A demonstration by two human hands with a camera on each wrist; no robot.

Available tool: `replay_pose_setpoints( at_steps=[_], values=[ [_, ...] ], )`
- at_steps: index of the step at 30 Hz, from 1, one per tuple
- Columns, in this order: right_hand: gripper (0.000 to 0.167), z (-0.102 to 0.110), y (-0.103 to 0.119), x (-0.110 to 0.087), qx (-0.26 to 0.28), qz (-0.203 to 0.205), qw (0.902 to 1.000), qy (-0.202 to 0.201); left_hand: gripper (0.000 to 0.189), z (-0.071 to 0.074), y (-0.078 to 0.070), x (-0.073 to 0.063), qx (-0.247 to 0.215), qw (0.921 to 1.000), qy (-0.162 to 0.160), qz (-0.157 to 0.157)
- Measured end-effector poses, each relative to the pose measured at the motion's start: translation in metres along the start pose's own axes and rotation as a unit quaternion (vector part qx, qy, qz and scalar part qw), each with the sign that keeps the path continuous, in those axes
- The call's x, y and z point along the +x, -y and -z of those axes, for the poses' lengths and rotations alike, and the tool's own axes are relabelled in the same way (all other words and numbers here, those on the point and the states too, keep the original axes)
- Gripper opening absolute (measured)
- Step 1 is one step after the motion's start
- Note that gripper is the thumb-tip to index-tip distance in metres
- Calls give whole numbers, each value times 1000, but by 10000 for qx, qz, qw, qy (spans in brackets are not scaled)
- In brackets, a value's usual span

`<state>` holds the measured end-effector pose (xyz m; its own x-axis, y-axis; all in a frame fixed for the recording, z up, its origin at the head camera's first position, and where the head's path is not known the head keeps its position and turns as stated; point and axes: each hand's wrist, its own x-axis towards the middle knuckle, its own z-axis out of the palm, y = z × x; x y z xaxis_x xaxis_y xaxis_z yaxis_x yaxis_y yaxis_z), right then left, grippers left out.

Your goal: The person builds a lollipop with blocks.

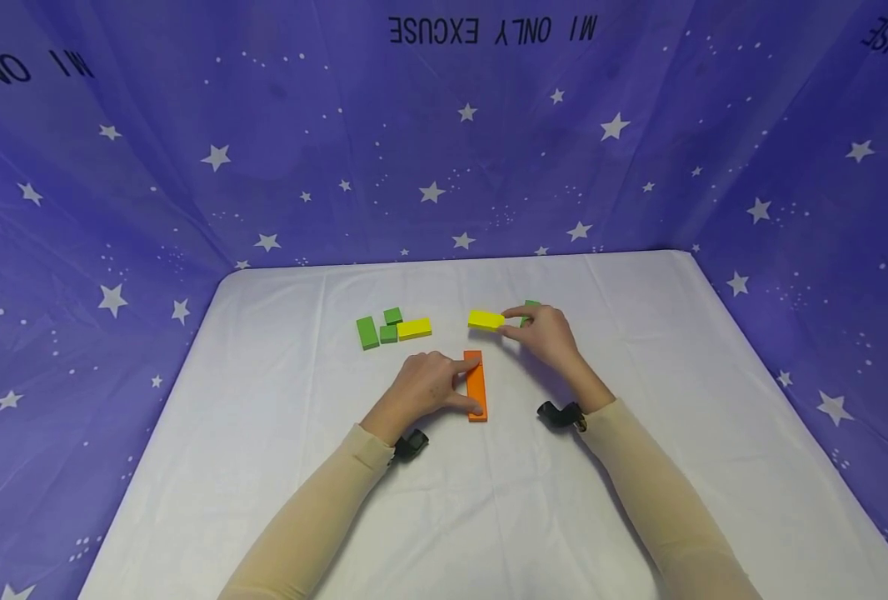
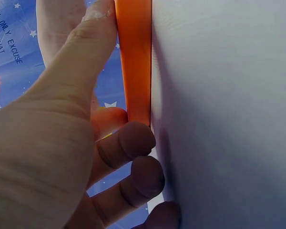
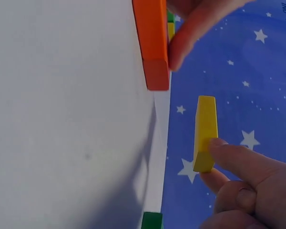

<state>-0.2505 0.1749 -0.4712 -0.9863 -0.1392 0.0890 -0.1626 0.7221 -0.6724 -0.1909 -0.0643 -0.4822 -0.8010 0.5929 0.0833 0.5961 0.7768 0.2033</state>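
A long orange block (image 1: 476, 385) lies flat on the white tabletop. My left hand (image 1: 431, 383) holds it with the thumb at its near end and the index finger at its far end. In the left wrist view the other fingers curl beyond the end of the orange block (image 2: 136, 57). My right hand (image 1: 545, 335) pinches one end of a yellow block (image 1: 483, 320) between thumb and fingers. The right wrist view shows that yellow block (image 3: 206, 124) raised off the table. Behind the right hand, a green block (image 1: 531, 305) is partly hidden.
Left of the hands lie a second yellow block (image 1: 414, 329), a larger green block (image 1: 367, 332) and two small green blocks, one (image 1: 392, 316) behind the other (image 1: 388, 334). A purple star-printed curtain (image 1: 429, 150) surrounds the white table (image 1: 264, 450) at the back and sides.
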Motion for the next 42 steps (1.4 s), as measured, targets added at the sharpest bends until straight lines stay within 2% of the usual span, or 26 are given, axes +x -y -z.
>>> replay_pose_setpoints(
  at_steps=[11,29,42],
  values=[
    [32,-13,7,-4,-127,69,9993,340,83,0,0,0,14,9999,-64,-83],
    [32,-21,1,-5,-474,356,9956,719,79,0,-2,1,35,9995,-164,-268],
    [32,-22,1,-6,-587,413,9945,761,96,-2,-2,-1,124,9998,-164,-59]
  ],
)
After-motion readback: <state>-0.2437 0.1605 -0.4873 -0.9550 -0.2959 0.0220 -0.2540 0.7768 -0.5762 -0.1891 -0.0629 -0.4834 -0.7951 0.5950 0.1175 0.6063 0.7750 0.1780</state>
